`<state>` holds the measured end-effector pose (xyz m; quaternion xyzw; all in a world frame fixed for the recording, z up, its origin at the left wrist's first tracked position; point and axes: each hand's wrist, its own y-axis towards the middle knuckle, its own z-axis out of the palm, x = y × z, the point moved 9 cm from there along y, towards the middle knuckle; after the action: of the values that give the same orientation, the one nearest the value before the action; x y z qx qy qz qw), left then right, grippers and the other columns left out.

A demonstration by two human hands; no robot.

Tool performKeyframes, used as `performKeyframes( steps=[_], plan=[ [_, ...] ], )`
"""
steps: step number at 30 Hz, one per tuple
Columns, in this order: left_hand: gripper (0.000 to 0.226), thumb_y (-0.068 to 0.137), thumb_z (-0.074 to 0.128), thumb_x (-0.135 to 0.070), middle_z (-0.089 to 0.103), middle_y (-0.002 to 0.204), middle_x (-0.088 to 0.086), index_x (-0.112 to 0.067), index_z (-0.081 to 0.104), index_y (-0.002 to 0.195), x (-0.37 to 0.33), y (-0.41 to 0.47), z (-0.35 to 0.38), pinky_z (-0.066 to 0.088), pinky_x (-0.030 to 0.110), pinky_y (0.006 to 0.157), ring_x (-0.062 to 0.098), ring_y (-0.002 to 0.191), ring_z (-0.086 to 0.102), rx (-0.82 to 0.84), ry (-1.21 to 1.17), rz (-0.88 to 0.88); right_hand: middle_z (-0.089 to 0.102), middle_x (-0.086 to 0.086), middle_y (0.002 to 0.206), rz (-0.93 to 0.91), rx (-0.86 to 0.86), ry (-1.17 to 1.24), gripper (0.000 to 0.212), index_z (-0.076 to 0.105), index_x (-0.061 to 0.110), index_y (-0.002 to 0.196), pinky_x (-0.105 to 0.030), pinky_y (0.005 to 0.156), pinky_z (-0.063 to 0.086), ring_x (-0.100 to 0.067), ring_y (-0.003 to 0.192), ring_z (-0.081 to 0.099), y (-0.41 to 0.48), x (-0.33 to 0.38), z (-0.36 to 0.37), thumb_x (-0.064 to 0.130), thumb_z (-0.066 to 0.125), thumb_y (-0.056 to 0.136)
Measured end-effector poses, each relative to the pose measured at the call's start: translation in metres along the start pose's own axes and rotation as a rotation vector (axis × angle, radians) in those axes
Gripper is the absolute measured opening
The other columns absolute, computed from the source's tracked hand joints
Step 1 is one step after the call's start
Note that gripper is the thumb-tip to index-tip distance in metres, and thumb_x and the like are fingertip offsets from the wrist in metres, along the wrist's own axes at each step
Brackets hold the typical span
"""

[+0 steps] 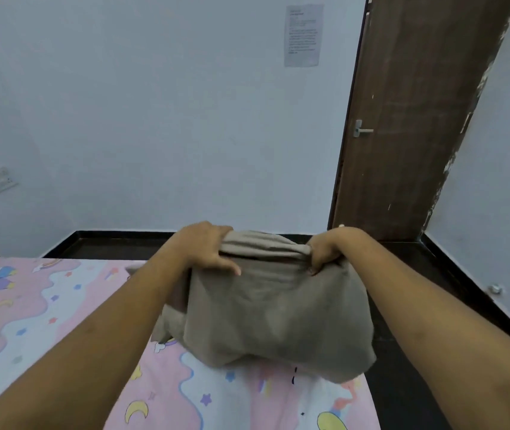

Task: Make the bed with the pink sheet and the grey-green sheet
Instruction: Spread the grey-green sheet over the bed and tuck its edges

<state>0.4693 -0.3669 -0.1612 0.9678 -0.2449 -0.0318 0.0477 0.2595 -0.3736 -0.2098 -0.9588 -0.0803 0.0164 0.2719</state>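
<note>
My left hand [207, 249] and right hand [325, 252] clench the bunched grey-green sheet [272, 311] above the bed's pink sheet [216, 398], near its right edge; uneven shaking risks floor contact

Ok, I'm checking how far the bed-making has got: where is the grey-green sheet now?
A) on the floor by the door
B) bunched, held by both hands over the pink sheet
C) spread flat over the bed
B: the left hand and right hand each grip the top of the bunched grey-green sheet, which hangs over the spread pink sheet.
</note>
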Motion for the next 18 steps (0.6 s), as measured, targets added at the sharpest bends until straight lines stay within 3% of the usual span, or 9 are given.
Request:
performKeyframes(
  steps=[2, 5, 7, 10, 14, 18],
  plan=[
    [0.068, 0.062, 0.071, -0.066, 0.065, 0.107, 0.004, -0.025, 0.053, 0.113, 0.001, -0.003, 0.038, 0.045, 0.034, 0.081, 0.024, 0.102, 0.06, 0.156, 0.223, 0.017, 0.064, -0.01, 0.118, -0.021, -0.096, 0.036, 0.039, 0.06, 0.012, 0.122, -0.031, 0.074, 0.052, -0.027, 0.094, 0.064, 0.006, 0.0, 0.003, 0.022, 0.067, 0.085],
    [0.044, 0.077, 0.068, -0.033, 0.06, 0.116, 0.005, -0.023, 0.051, 0.116, 0.021, -0.011, 0.085, 0.048, 0.035, 0.085, 0.025, 0.108, 0.058, 0.266, 0.274, -0.089, 0.065, -0.008, 0.11, -0.112, -0.2, 0.216, 0.036, 0.06, 0.016, 0.122, -0.02, 0.06, 0.048, -0.019, 0.078, 0.062, 0.014, 0.015, 0.011, 0.007, 0.059, 0.087],
    [0.03, 0.083, 0.055, -0.018, 0.06, 0.116, 0.004, -0.023, 0.053, 0.112, 0.03, -0.018, 0.103, 0.049, 0.034, 0.085, 0.023, 0.107, 0.058, 0.286, 0.314, -0.149, 0.065, -0.008, 0.108, -0.112, -0.154, 0.338, 0.033, 0.062, 0.014, 0.117, -0.022, 0.069, 0.05, -0.021, 0.087, 0.063, 0.028, 0.016, 0.034, 0.002, 0.056, 0.086],
    [0.034, 0.088, 0.048, -0.016, 0.057, 0.123, 0.001, -0.027, 0.054, 0.119, 0.042, -0.026, 0.134, 0.046, 0.033, 0.084, 0.021, 0.112, 0.056, 0.352, 0.352, -0.223, 0.066, -0.008, 0.111, -0.068, -0.027, 0.447, 0.027, 0.064, 0.015, 0.11, -0.033, 0.09, 0.051, -0.027, 0.105, 0.062, 0.054, 0.008, 0.088, 0.011, 0.063, 0.083],
    [0.037, 0.092, 0.043, -0.02, 0.053, 0.133, 0.002, -0.024, 0.051, 0.128, 0.052, -0.04, 0.172, 0.042, 0.034, 0.094, 0.023, 0.121, 0.052, 0.399, 0.225, -0.337, 0.064, -0.004, 0.118, -0.058, 0.127, 0.551, 0.062, 0.061, 0.016, 0.119, -0.039, 0.099, 0.047, -0.024, 0.107, 0.06, 0.062, 0.011, 0.137, 0.044, 0.08, 0.067],
    [0.038, 0.094, 0.04, -0.025, 0.049, 0.137, 0.006, -0.023, 0.048, 0.131, 0.053, -0.066, 0.226, 0.04, 0.041, 0.1, 0.028, 0.124, 0.047, 0.517, 0.079, -0.434, 0.058, -0.001, 0.128, 0.095, 0.451, 0.387, 0.109, 0.053, 0.018, 0.13, -0.039, 0.099, 0.046, -0.024, 0.108, 0.06, 0.064, 0.007, 0.19, 0.066, 0.084, 0.038]
  ],
)
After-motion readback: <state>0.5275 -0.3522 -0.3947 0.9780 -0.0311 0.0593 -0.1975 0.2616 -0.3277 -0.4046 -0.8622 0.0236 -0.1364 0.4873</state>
